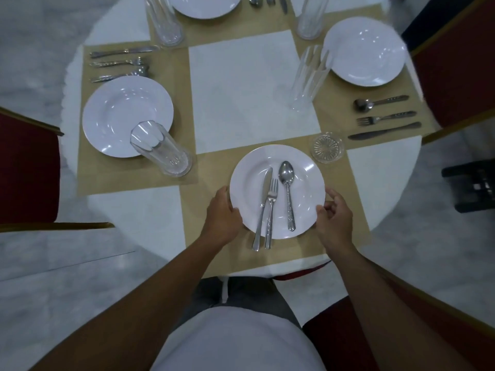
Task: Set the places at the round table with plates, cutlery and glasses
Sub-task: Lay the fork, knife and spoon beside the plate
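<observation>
A white plate [302, 183] lies on the tan placemat [214, 172] nearest me. On it rest a knife [263, 207], a fork [271, 210] and a spoon [288, 191], handles toward me. My left hand [221, 212] grips the plate's left rim. My right hand [334, 212] holds its right rim with thumb and fingers. A clear glass [327, 147] stands just beyond the plate on the right.
Three other places on the round white table [251, 95] hold plates, cutlery and tall glasses: left plate [117, 108] with glass [163, 151], right plate [364, 49] with glass [308, 76], far plate [206, 6]. Red chairs [26, 170] stand around the table.
</observation>
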